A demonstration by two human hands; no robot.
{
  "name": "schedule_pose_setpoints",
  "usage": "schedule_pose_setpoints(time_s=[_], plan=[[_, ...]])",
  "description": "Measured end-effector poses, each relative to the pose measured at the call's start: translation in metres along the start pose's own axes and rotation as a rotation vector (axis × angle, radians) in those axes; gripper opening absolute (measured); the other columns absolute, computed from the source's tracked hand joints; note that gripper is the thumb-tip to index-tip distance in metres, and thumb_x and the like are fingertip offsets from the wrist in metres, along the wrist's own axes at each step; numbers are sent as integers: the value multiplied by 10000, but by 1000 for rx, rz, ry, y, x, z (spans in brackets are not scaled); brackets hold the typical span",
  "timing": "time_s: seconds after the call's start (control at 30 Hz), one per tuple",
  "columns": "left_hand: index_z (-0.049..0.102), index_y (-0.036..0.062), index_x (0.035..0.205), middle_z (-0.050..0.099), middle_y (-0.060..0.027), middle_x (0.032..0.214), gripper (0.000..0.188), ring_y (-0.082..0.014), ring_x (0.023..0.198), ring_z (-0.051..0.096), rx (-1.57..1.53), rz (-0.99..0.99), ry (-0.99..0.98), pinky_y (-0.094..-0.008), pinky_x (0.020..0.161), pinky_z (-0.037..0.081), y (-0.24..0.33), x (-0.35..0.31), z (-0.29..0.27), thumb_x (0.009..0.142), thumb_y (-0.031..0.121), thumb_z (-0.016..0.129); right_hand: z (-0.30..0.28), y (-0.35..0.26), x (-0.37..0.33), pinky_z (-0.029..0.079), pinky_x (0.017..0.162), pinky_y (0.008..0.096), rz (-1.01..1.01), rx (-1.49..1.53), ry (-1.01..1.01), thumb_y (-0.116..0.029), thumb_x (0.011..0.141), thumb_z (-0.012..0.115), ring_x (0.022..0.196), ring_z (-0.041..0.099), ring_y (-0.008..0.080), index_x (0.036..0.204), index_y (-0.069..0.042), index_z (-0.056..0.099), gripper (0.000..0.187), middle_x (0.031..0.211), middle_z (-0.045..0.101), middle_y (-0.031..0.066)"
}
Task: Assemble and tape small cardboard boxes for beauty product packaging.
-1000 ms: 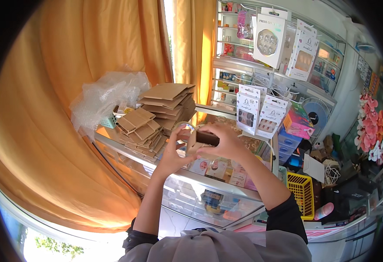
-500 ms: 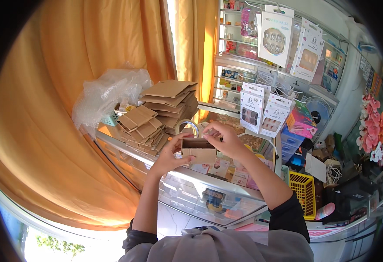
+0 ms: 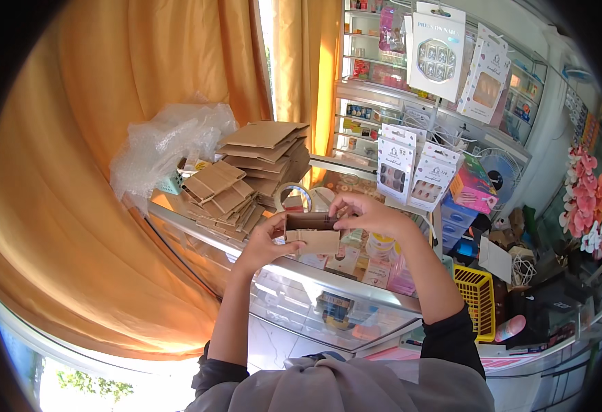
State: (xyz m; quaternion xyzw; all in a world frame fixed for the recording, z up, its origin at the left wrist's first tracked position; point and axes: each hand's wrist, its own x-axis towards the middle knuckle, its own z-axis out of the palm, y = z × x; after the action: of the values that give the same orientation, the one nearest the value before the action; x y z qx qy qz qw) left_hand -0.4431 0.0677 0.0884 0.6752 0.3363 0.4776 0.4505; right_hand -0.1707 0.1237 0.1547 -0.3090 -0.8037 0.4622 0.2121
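Over the glass counter, a small brown cardboard box is held with its top open toward me. My left hand grips its left end, the thumb lying along the front wall and the fingers behind. At the right end, the fingers of my right hand are bent together on the box's upper edge; the fingertips are partly hidden at the rim. Inside, the box looks dark, and I cannot make out anything in it. Just behind it a roll of tape stands on its edge.
Flattened cardboard boxes lie in a tall stack and a lower stack on the left, beside bubble wrap. Press-on nail packs hang at the right. The glass counter holds goods; a yellow basket stands right.
My right hand has shifted slightly right and down, onto the box's right edge. More of the inside now shows. My left hand keeps its hold.
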Motion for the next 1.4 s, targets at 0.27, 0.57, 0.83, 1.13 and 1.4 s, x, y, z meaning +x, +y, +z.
schedule_pose_setpoints(time_s=[0.27, 0.57, 0.83, 1.13, 1.4], plan=[[524, -32, 1324, 623, -72, 1221, 660, -143, 1118, 574, -47, -18, 6, -298, 994, 449, -3, 1, 1, 736, 21, 821, -2, 31, 4, 480, 896, 305, -39, 305, -80, -52, 833, 754, 1008, 577, 164, 1266, -116, 504, 503, 1216, 550, 84], [531, -16, 1323, 626, -62, 1211, 660, -146, 1110, 581, -8, 10, -6, -305, 996, 453, -1, 0, 0, 735, 35, 826, -4, 32, 5, 479, 882, 297, -39, 151, -55, -26, 802, 776, 1007, 579, 146, 1293, -136, 483, 583, 1188, 545, 75], [539, -1, 1317, 635, -54, 1188, 657, -142, 1092, 588, 20, 2, 5, -302, 975, 466, -3, -1, -1, 730, 45, 830, 14, -6, 0, 472, 857, 286, -258, -120, 148, -99, 819, 765, 952, 588, 145, 1046, -79, 650, 256, 993, 626, 20], [523, -9, 1327, 623, -48, 1178, 690, -145, 1101, 584, 7, -22, -23, -297, 929, 483, 4, -1, 0, 718, 57, 842, 23, -19, -5, 482, 851, 329, -245, -286, 204, -286, 799, 799, 1001, 606, 206, 1077, -80, 651, 377, 1075, 646, 59], [509, -27, 1344, 626, -76, 1203, 734, -161, 1123, 584, 39, -15, -8, -292, 967, 464, 3, -1, -1, 694, 61, 838, 24, -19, -7, 440, 994, 368, -114, -308, 150, -404, 735, 836, 1200, 531, 255, 1206, -114, 600, 602, 1241, 578, 104]])
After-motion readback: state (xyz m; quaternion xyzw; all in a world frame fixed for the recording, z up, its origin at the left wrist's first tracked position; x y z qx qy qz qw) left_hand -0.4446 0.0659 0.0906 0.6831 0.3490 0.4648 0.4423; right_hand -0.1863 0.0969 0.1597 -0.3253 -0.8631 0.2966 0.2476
